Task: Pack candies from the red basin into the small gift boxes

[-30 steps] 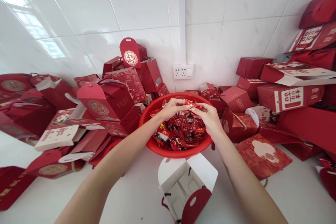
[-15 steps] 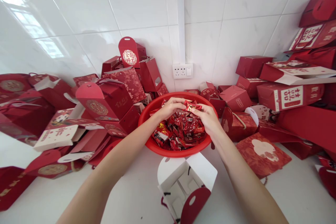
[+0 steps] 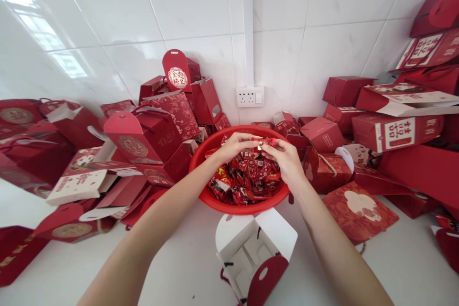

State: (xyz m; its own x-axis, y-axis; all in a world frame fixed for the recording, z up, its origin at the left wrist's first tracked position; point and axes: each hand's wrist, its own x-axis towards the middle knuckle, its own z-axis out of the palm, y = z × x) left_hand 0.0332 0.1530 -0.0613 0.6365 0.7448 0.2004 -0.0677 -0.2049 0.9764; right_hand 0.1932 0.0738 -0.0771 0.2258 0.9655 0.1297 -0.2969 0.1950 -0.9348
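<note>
Above a round red plastic basket, my left hand and my right hand meet and pinch a small wrapped candy in red and gold foil. Both hands are closed, each with its fingertips on one end of the wrapper. Beneath them, the basket holds many red-wrapped candies. In front of it stands an unfolded gift box, its flaps spread and its white inside showing. Dark cord pokes through its walls.
Red gift boxes crowd the left side of the white tabletop. More red boxes are piled on the right. Behind the basket is a tiled wall with a power socket.
The candy has turned between my fingers and shows less of its face. My right hand has shifted slightly; the basket and boxes stay where they were.
</note>
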